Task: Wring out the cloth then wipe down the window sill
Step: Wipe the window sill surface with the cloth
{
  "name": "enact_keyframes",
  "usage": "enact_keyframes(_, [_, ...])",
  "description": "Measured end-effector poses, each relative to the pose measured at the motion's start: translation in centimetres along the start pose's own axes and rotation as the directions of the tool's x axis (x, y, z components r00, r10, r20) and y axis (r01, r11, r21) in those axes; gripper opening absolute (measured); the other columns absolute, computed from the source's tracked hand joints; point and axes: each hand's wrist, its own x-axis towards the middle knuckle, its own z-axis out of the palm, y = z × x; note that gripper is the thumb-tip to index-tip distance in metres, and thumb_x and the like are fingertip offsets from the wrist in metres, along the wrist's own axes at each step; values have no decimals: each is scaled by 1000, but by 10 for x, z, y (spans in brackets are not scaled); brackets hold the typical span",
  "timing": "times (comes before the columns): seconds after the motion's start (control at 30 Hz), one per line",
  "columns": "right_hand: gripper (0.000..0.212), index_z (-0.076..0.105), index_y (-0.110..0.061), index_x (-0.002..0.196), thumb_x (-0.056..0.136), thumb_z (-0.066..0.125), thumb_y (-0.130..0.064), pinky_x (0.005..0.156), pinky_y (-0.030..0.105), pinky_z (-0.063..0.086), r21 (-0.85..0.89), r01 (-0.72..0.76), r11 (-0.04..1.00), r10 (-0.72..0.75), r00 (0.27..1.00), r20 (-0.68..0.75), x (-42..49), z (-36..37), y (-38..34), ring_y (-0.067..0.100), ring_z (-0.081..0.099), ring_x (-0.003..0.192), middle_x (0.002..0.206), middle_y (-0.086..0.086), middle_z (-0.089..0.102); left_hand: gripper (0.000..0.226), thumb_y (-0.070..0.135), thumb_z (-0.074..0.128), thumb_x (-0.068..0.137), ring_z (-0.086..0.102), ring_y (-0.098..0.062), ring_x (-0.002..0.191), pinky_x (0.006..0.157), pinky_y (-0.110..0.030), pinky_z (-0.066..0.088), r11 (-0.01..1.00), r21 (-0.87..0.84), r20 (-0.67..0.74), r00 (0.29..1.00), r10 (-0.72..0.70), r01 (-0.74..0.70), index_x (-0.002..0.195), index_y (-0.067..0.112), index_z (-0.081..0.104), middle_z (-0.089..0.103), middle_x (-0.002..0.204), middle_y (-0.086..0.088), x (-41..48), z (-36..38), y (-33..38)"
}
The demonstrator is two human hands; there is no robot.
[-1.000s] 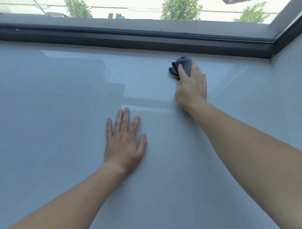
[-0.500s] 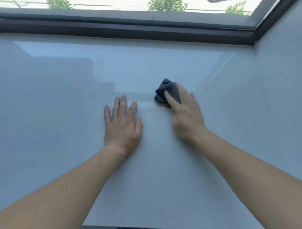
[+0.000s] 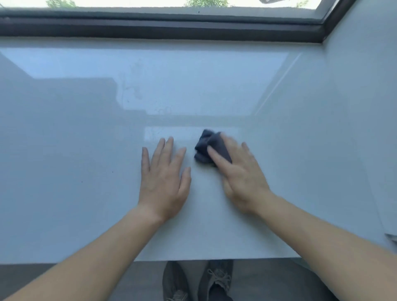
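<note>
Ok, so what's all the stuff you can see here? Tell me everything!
window sill: one, glossy white, fills most of the view
cloth: one, dark grey, bunched up, on the sill near the middle
window frame: one, dark, along the sill's far edge
trees: at least two, green, outside at the top
wall: one, pale, on the right
floor: one, dark grey, below the sill
shoes: two, dark grey, on the floor
left hand: one, flat on the sill
right hand: one, pressing on the cloth
</note>
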Motion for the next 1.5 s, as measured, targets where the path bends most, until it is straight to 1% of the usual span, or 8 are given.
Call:
enact_keyframes(0.1, [69,43,-26,147,84,51,-1,119,54,15,-34,115,993,-112,991,74,-14,-10,20,30,26,147,160,13,25,62,46,22,96,0,-21,153,121,-54,-2,996,93,100,995,9,-18,153,21,31,10,165,-7,-23,5,-8])
enact_keyframes(0.3, [62,37,-23,151,91,42,-7,116,58,19,4,-351,936,349,928,-131,15,-21,30,30,22,146,162,10,16,66,48,15,95,-10,-17,152,121,-49,-9,993,113,118,993,12,-25,156,23,21,1,166,-4,-25,4,-10])
enact_keyframes(0.53, [68,38,-27,150,88,53,-6,122,51,10,-41,79,996,-74,992,105,-91,-4,-24,29,20,149,163,10,19,66,46,13,93,-9,-16,152,120,-47,-12,999,27,120,992,35,-39,155,28,25,3,166,0,-29,1,-10])
enact_keyframes(0.73, [63,32,-23,153,93,40,-7,121,53,8,1,-422,907,420,902,-100,-59,-12,-15,29,10,151,164,13,10,64,48,10,93,-11,-18,152,120,-50,-13,995,78,142,989,45,-57,153,34,26,2,166,1,-31,1,-9])
enact_keyframes(1.0, [66,37,-23,151,87,51,-9,121,52,12,-61,47,997,-40,994,103,-147,0,-74,29,16,151,163,12,17,63,46,12,94,-7,-18,152,120,-48,-12,997,58,123,991,49,-56,153,32,28,6,166,1,-32,2,-10])
enact_keyframes(1.2, [67,36,-19,151,88,50,0,121,52,10,-6,-507,862,495,845,-203,-138,-7,-46,31,17,149,162,16,17,57,43,23,96,0,-20,153,121,-47,-9,993,21,73,991,116,-118,149,26,35,11,165,-5,-35,4,-8])
enact_keyframes(1.4, [66,45,-20,145,82,52,-3,120,56,10,-53,-96,994,95,995,-22,-179,-1,-63,33,26,147,158,18,27,54,39,30,96,12,-22,152,123,-47,0,965,-24,34,964,262,-262,144,19,45,22,163,-9,-44,10,9])
enact_keyframes(1.5, [62,45,-21,145,84,49,-8,117,61,15,-103,-264,959,255,963,-88,-175,-23,-8,32,29,146,158,16,28,55,39,32,95,9,-20,152,123,-45,-2,973,-73,46,973,225,-221,146,21,42,19,163,-7,-35,12,24])
